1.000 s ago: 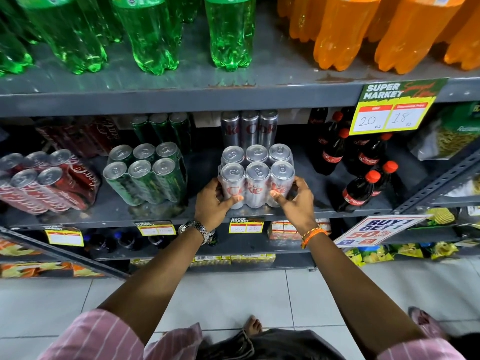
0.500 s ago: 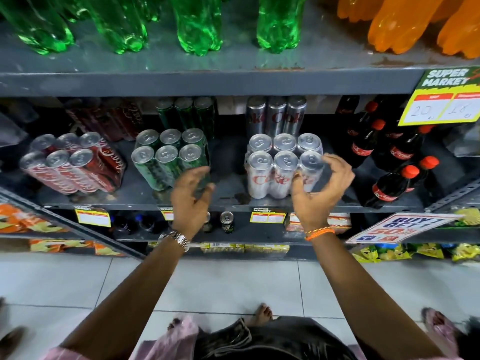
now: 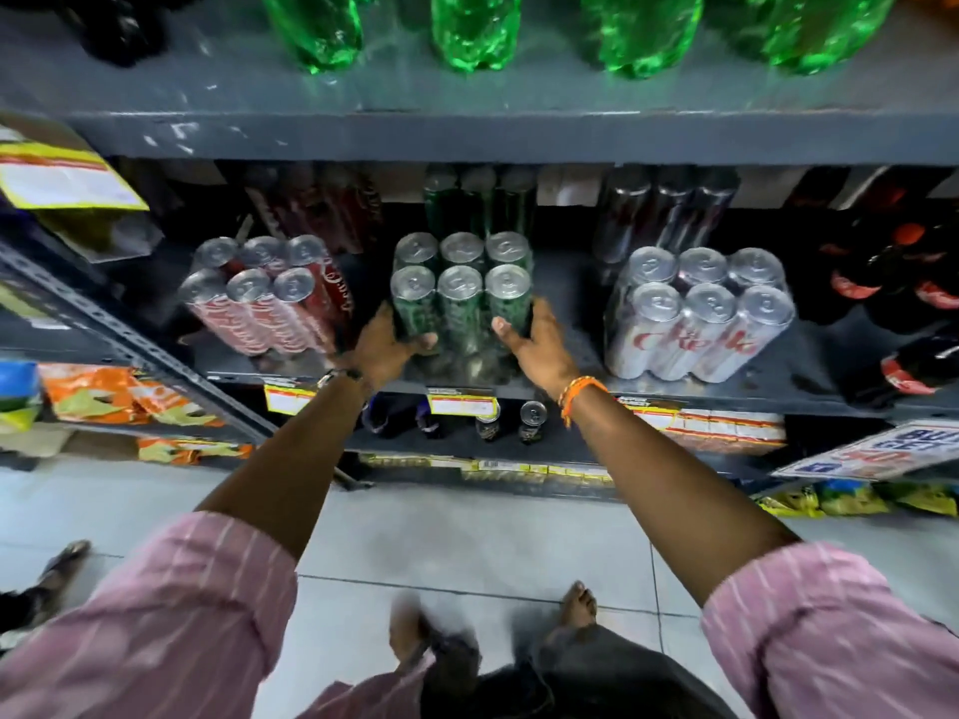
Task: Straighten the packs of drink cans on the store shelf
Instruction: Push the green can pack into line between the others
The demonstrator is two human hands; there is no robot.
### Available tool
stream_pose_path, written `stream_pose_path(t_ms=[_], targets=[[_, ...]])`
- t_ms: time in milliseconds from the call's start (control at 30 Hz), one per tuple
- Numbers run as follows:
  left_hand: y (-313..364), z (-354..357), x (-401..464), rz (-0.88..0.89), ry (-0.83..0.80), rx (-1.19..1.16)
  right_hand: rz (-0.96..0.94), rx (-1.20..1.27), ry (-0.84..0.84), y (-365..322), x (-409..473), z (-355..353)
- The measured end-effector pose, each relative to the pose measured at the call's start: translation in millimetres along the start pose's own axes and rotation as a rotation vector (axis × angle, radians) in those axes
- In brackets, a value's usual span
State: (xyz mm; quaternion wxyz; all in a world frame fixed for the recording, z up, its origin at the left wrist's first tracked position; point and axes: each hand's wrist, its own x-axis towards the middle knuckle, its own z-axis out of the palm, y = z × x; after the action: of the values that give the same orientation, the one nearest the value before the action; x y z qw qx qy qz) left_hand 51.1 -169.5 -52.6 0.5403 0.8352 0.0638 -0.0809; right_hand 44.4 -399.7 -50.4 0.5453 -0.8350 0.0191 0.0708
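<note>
Three shrink-wrapped packs of tall cans stand on the grey middle shelf [image 3: 778,397]. The green pack [image 3: 461,298] is in the centre. My left hand [image 3: 386,345] grips its lower left side and my right hand [image 3: 534,342] grips its lower right side, thumbs on the front cans. A red pack [image 3: 264,298] leans to the left of it. The silver pack [image 3: 700,313] stands to the right, free of both hands. More packs of the same colours stand behind in shadow.
Green bottles [image 3: 475,28] line the upper shelf. Dark cola bottles with red caps [image 3: 892,282] stand at the right. Price tags [image 3: 462,404] hang on the shelf edge, with loose cans [image 3: 532,420] below. Snack bags [image 3: 119,402] fill the left rack. Tiled floor lies underfoot.
Both hands have left the silver pack and moved left onto the green pack, closing on its two sides. The view has shifted left with them.
</note>
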Motion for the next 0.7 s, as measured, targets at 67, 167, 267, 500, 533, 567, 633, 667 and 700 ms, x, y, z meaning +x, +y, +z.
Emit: stream_pose_path(t_ms=[67,167,267,500,533,567,633,667,700], targets=[[-2.3,0.9,-0.1,0.015,0.015,-0.030,0.014,-0.012,0.019,-1.6,1.2,1.8],[-9.9,2.5,-4.6,0.039,0.072,0.002,0.010,-0.040,0.025,-1.2,-2.9,1.4],[-18.1,2.2,-12.5,0.073,0.056,-0.015,-0.002,-0.053,0.021,3.8,-14.4,2.2],[-22.2,4.9,-25.3,0.147,0.075,0.091,-0.037,-0.011,0.053,10.9,-30.4,6.3],[-20.9,5.1,-25.7,0.146,0.083,0.102,-0.035,-0.012,0.052,10.4,-29.9,5.7],[-20.1,5.2,-25.8,0.146,0.088,0.109,-0.037,-0.014,0.049,9.8,-29.7,5.2],[-19.5,6.1,-25.6,0.146,0.092,0.125,-0.047,-0.014,0.041,9.0,-30.1,3.9],[-19.8,6.7,-25.5,0.143,0.095,0.133,-0.054,-0.016,0.043,9.0,-30.5,3.5],[-20.3,7.1,-25.5,0.135,0.101,0.141,-0.061,-0.023,0.045,9.1,-31.1,3.8]])
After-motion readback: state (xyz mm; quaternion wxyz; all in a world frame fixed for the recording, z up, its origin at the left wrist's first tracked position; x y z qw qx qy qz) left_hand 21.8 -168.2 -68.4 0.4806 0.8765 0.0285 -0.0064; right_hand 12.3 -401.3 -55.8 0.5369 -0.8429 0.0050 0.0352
